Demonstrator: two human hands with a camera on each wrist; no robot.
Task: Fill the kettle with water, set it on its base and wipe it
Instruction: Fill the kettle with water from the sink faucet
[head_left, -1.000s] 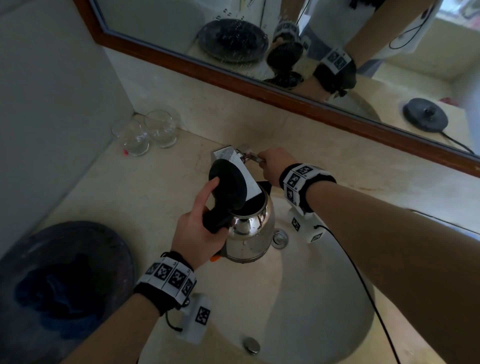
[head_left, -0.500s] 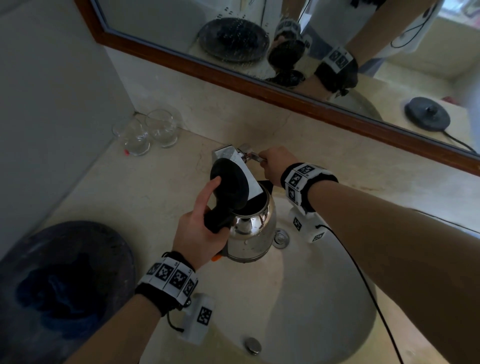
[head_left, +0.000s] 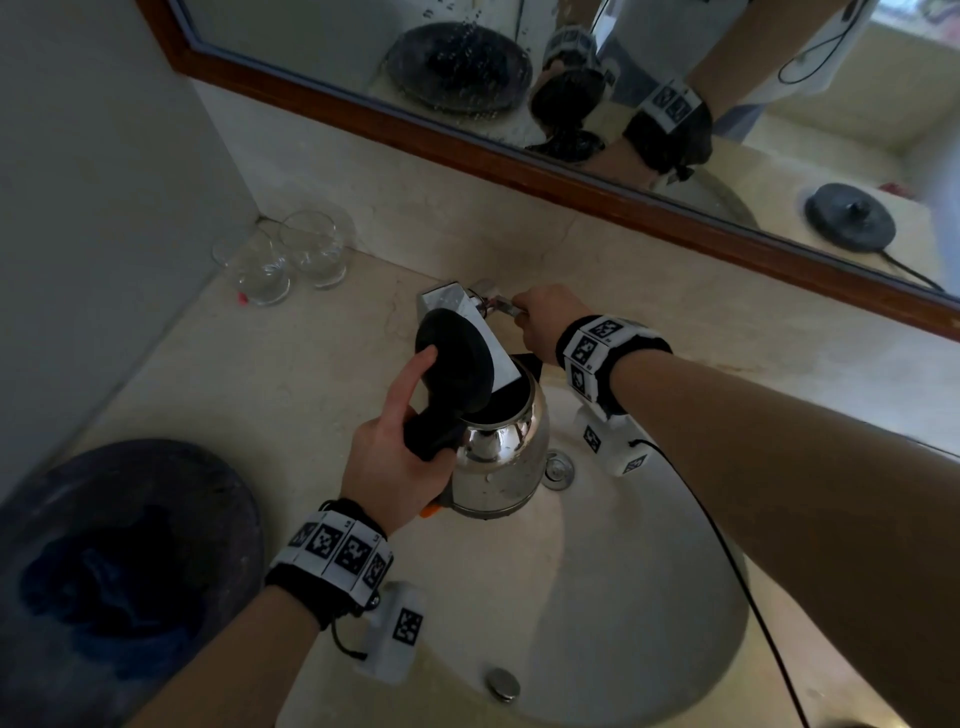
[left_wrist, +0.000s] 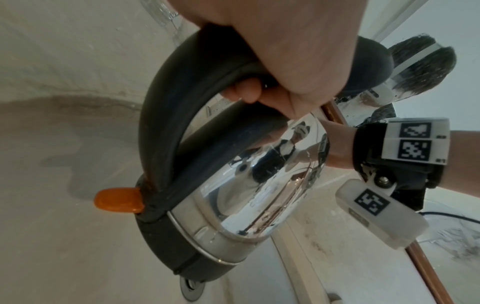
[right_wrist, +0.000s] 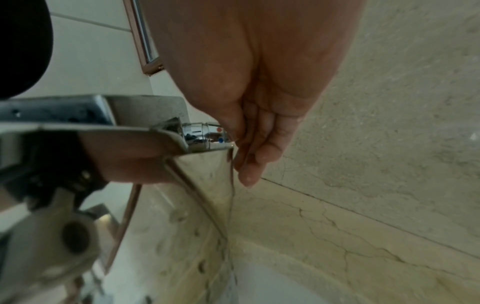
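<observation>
Little has moved since the earlier frames: both hands and the kettle (head_left: 493, 457) keep the same stations, with only a slight shift in framing.

Left hand (head_left: 389, 467): fingers wrapped fully round the black handle (left_wrist: 166, 115), thumb raised against the open lid (head_left: 454, 358). It holds the kettle upright over the sink (head_left: 649, 597), clear of the bowl, its mouth directly beneath the tap spout (head_left: 467, 322).

Right hand (head_left: 545, 322): at the tap lever (head_left: 506, 306), behind and to the right of the kettle. The right wrist view shows the fingers (right_wrist: 259, 156) lying fairly straight, hanging down beside the chrome valve body (right_wrist: 205, 137). Contact with the lever appears to be a light pinch or press; the head view is too small here to settle which.

Water flow: none can be made out in any view, though this is uncertain.

Governing relation: the kettle mouth lies below and in line with the spout, whose long axis runs from the wall toward the person. The right hand is the nearer to the lever and should work it; the left need only keep the mouth under the spout.

Outstanding: filling appears under way or about to start. The base (head_left: 849, 218) shows only as a reflection in the mirror (head_left: 311, 31), so it stands on the counter off to the right. A dark cloth (head_left: 104, 597) lies in a tray (head_left: 156, 457) to the left.
</observation>
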